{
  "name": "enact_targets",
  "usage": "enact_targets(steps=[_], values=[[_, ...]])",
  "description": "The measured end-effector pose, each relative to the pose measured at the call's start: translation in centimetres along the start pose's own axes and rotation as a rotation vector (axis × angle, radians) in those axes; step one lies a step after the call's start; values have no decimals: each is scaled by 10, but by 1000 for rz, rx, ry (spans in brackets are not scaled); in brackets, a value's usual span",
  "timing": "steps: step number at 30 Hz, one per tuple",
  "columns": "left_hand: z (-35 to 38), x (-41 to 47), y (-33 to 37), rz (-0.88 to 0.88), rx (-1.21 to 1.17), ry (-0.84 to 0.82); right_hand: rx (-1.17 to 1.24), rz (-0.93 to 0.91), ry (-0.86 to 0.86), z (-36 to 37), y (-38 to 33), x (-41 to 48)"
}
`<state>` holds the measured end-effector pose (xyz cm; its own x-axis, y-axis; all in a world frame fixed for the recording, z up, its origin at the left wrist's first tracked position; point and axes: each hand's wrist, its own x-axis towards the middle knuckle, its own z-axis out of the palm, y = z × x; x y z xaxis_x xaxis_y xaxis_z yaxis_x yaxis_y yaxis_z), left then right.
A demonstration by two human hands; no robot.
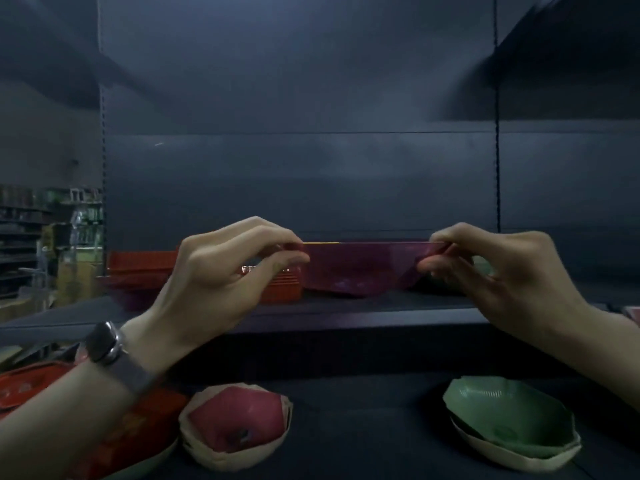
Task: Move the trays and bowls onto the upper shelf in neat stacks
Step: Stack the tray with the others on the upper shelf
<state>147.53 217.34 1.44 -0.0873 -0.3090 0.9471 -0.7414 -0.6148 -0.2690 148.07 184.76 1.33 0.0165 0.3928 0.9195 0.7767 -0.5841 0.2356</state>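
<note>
**Q:** What are the hands doing?

**A:** Both are raised to the upper shelf [346, 311]; the left hand [221, 268], with a watch [110, 342] on its wrist, pinches the left rim of a purple bowl [360, 268] between thumb and curled fingers [266, 233]; the right hand [495, 268] pinches the right rim in the same way; neither hand holds anything else.

**Q:** Where exactly is that bowl?

**A:** Upright, between the two hands, near the middle of the upper shelf; its base is down at the shelf surface, but I cannot tell whether it rests there or hangs just above.

**Q:** What else is on that shelf?

**A:** A stack of red trays [138, 268] just left of the bowl, partly hidden behind the left hand.

**Q:** And below?

**A:** On the lower shelf [363, 427], nearer the viewer, a stack of pink bowls [235, 424] sits left of centre; a stack of green bowls [509, 417] sits well apart to the right; more red trays lie at the far left [31, 386], under the left forearm; the picture is dim and slightly blurred.
</note>
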Motion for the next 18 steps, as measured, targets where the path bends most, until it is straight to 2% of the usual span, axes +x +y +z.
enact_targets(steps=[8, 13, 18], values=[[47, 29, -66, 151, 12, -121, -228, -124, -124, 20, 78, 26], [77, 46, -111, 193, 58, -243, -300, -135, -218, 39, 123, 41], [109, 52, -142, 175, 61, -293, -319, -67, -253, 59, 153, 45]])
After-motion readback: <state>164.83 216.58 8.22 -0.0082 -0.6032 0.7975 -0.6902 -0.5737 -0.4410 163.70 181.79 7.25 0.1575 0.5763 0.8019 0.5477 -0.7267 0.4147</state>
